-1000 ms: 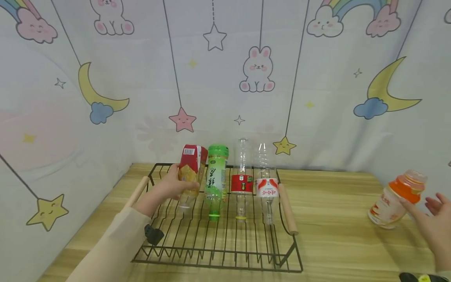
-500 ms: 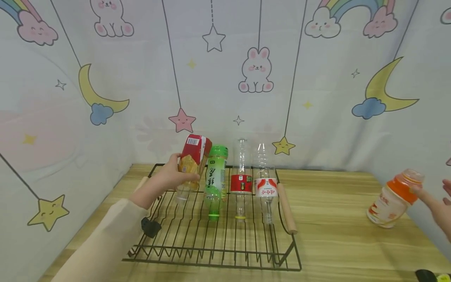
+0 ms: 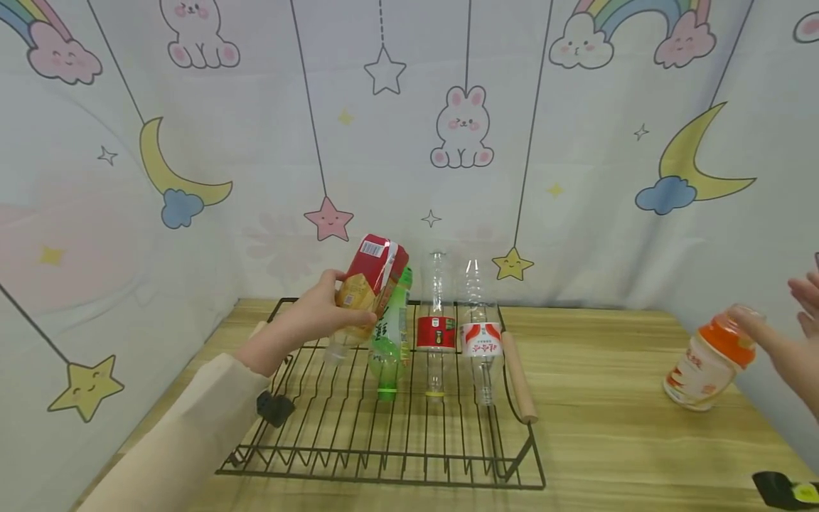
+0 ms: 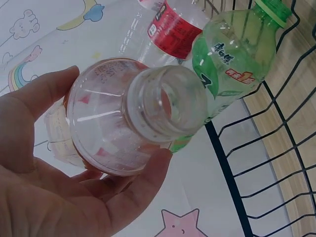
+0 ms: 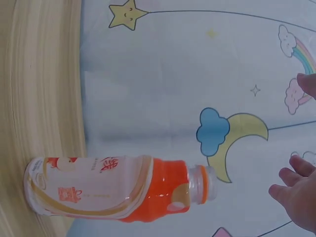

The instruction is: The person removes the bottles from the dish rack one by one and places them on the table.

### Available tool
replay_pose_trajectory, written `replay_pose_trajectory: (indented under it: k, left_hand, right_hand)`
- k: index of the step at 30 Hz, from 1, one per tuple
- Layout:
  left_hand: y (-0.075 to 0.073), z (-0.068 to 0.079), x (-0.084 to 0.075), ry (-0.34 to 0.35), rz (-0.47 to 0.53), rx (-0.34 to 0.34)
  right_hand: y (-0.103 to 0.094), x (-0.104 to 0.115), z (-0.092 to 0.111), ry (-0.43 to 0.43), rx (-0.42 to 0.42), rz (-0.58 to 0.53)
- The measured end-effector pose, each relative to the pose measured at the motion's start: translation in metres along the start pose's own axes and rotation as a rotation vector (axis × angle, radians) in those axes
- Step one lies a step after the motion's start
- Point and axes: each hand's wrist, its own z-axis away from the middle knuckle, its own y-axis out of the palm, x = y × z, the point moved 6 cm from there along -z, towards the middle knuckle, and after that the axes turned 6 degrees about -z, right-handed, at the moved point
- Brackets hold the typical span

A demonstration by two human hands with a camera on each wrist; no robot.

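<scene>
In the head view my left hand [image 3: 303, 323] grips a clear plastic bottle [image 3: 367, 284] with a red and gold label. The bottle is tilted, base up and neck down, and partly covers a green tea bottle [image 3: 389, 359]. Its uncapped mouth [image 4: 170, 106] faces the camera in the left wrist view, with fingers and thumb around its shoulder. My right hand [image 3: 787, 348] has its fingers spread beside an orange and white bottle [image 3: 704, 370] standing upright on the table. The right wrist view shows a gap between the fingers [image 5: 296, 197] and that uncapped bottle [image 5: 108, 190].
A black wire rack [image 3: 384, 479] with wooden handles [image 3: 521, 377] stands on the wooden table [image 3: 595, 398]. Beside the green bottle it holds a clear bottle with a red label [image 3: 436, 334] and another with a white and red label [image 3: 482, 340]. A printed curtain [image 3: 576, 235] hangs behind.
My left hand has raised the red and gold bottle and carried it right, tilting it in front of the green bottle. My right hand has risen beside the orange and white bottle, which stays standing.
</scene>
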Motion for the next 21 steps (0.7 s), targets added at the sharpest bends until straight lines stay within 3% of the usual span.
replay_pose_trajectory:
  k: [8,14,21]
  left_hand:
    - [0.007,0.002,-0.024,0.066,-0.021,0.024]
    - [0.013,0.006,-0.042,0.108,-0.049,0.053]
    - [0.021,0.007,-0.056,0.141,-0.079,0.074]
  right_hand:
    - [0.014,0.050,0.009,-0.147,0.144,0.029]
    - [0.024,0.070,0.013,-0.170,0.246,0.005]
    - [0.031,0.091,0.020,-0.319,0.307,0.020]
